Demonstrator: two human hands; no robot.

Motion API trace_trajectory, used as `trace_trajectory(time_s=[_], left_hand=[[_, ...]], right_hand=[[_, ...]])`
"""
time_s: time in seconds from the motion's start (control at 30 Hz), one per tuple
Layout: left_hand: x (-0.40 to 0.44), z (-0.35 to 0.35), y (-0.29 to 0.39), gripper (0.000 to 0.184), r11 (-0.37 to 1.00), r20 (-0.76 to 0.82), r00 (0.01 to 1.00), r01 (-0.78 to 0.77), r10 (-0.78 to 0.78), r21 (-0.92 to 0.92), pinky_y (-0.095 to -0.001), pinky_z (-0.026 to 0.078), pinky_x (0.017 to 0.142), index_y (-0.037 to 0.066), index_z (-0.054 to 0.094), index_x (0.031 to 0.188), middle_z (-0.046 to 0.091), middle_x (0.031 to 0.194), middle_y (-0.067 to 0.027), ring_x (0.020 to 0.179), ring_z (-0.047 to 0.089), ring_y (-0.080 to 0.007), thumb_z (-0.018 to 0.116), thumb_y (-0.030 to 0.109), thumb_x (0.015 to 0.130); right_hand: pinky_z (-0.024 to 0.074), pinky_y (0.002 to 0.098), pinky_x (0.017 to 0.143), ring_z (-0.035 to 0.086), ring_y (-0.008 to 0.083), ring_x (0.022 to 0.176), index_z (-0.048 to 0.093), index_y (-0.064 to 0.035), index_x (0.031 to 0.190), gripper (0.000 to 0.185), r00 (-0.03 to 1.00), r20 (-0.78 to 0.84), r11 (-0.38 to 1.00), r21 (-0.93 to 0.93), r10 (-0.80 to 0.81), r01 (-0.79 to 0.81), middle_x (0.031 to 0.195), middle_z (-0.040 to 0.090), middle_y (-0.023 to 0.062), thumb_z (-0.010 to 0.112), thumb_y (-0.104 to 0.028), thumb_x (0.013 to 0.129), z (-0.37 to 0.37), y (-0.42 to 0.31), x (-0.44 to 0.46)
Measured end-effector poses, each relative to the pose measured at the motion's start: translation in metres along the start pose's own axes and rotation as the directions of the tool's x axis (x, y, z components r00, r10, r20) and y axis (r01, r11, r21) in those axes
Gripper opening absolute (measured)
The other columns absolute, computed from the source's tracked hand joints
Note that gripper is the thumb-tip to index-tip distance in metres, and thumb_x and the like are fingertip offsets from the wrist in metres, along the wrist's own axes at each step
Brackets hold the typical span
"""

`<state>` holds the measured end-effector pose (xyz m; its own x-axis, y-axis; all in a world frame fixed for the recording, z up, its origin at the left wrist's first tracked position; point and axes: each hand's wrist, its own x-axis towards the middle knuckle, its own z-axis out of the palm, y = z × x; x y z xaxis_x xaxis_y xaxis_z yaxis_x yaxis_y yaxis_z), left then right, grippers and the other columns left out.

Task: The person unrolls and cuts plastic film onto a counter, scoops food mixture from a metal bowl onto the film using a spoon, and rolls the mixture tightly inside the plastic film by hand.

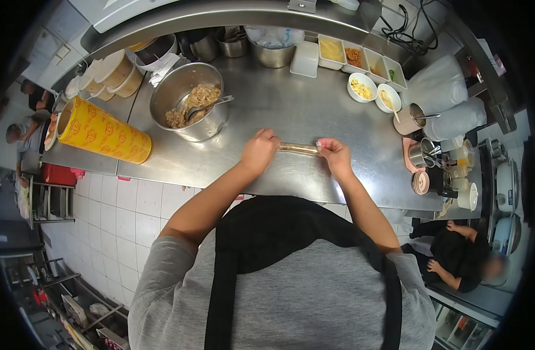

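My left hand (260,151) and my right hand (335,156) pinch the two ends of a thin, brownish roll (298,149) that looks wrapped in clear film. The roll lies level between them, at or just over the steel counter (267,108); I cannot tell if it touches. Fingers on both hands are closed, and a whitish bit shows at my right fingertips. Up and left of my left hand is a steel pot (203,131) holding a pale brown shredded mix (200,98), with a spoon (212,106) resting in it.
A yellow patterned cylinder (107,131) stands at the left. White food tubs (331,51) and two bowls (360,87) sit at the back right. Steel cups (419,154) and jars crowd the right end. A seated person (454,251) is at the lower right.
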<state>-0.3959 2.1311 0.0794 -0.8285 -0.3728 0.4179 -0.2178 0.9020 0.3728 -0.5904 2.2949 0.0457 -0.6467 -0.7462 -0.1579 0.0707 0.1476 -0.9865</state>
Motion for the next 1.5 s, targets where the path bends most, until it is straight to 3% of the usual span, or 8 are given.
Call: trace_trajectory(time_s=[0.13,0.33,0.53,0.63,1.03,1.23,1.43,1.5], left_hand=[[-0.001,0.001,0.000,0.005,1.000,-0.001,1.000,0.004,-0.004,0.004,-0.0380,0.053,0.075,0.006,0.066,0.078,0.060,0.086,-0.0087,0.087,0.060,-0.0283,0.069,0.008,0.075],[0.000,0.001,0.001,0.004,1.000,0.000,1.000,0.007,-0.007,0.017,-0.0384,0.053,0.074,0.007,0.065,0.077,0.060,0.086,-0.0087,0.085,0.059,-0.0281,0.069,0.009,0.075],[-0.002,0.006,-0.002,0.003,1.000,-0.022,1.000,-0.008,0.008,-0.004,-0.0384,0.052,0.074,0.007,0.065,0.076,0.059,0.082,-0.0084,0.083,0.059,-0.0278,0.067,0.008,0.074],[-0.001,0.004,-0.001,0.003,0.999,-0.055,0.998,-0.026,0.024,-0.038,-0.0379,0.052,0.073,0.007,0.065,0.077,0.061,0.082,-0.0081,0.082,0.059,-0.0282,0.067,0.008,0.075],[-0.021,0.008,-0.013,0.037,0.950,-0.125,0.945,-0.291,0.304,0.111,-0.0340,0.054,0.080,0.004,0.065,0.111,0.063,0.105,-0.0045,0.100,0.059,-0.0213,0.061,0.012,0.076],[0.015,0.002,-0.026,0.030,0.986,0.110,0.984,-0.129,0.140,-0.102,-0.0366,0.052,0.081,0.005,0.068,0.102,0.068,0.095,-0.0090,0.092,0.063,-0.0269,0.074,0.011,0.072],[0.055,-0.014,-0.026,0.026,0.923,0.440,0.896,0.217,-0.058,-0.319,-0.0409,0.052,0.079,0.007,0.067,0.097,0.068,0.089,-0.0107,0.089,0.063,-0.0306,0.075,0.010,0.072],[0.084,-0.008,-0.014,0.026,0.954,0.489,0.871,0.117,0.035,-0.275,-0.0419,0.051,0.081,0.007,0.067,0.099,0.068,0.091,-0.0112,0.092,0.063,-0.0312,0.073,0.010,0.074]], right_hand=[[0.0464,0.0217,0.066,0.058,0.0084,0.074,0.067,-0.0017,0.097,0.012,1.000,-0.002,0.989,0.151,0.012,-0.012,0.085,0.065,0.0022,0.067,-0.001,0.085,0.001,-0.006,-0.005],[0.0480,0.0251,0.064,0.058,0.0124,0.069,0.070,-0.0040,0.088,0.007,0.937,-0.022,0.866,-0.390,-0.349,0.314,0.083,0.064,0.0032,0.071,-0.003,0.082,0.014,-0.010,-0.014],[0.0501,0.0284,0.068,0.061,0.0169,0.074,0.071,-0.0057,0.088,0.010,0.962,-0.022,0.854,-0.467,-0.272,0.231,0.083,0.065,0.0073,0.073,-0.004,0.079,0.014,-0.025,-0.019],[0.0518,0.0315,0.070,0.062,0.0240,0.078,0.072,-0.0064,0.088,0.012,0.811,0.182,0.512,-0.693,-0.557,0.507,0.086,0.065,0.0090,0.072,-0.004,0.077,0.010,-0.025,-0.018],[0.0532,0.0358,0.077,0.061,0.0281,0.089,0.066,-0.0051,0.114,0.038,0.575,0.459,0.206,-0.632,-0.677,0.747,0.097,0.065,0.0093,0.071,-0.003,0.077,0.001,-0.023,-0.016],[0.0534,0.0402,0.075,0.063,0.0285,0.090,0.066,-0.0065,0.108,0.028,0.837,0.358,0.494,-0.684,-0.414,0.537,0.091,0.067,0.0097,0.068,-0.007,0.080,0.005,-0.050,0.003],[0.0528,0.0375,0.074,0.067,0.0279,0.084,0.066,-0.0033,0.104,0.023,0.914,0.332,0.692,-0.604,-0.233,0.395,0.085,0.069,0.0140,0.067,-0.005,0.081,-0.005,-0.055,0.018],[0.0525,0.0346,0.074,0.067,0.0240,0.081,0.066,-0.0024,0.103,0.021,0.952,0.252,0.786,-0.548,-0.172,0.287,0.087,0.070,0.0135,0.066,-0.005,0.082,-0.025,-0.056,0.011]])
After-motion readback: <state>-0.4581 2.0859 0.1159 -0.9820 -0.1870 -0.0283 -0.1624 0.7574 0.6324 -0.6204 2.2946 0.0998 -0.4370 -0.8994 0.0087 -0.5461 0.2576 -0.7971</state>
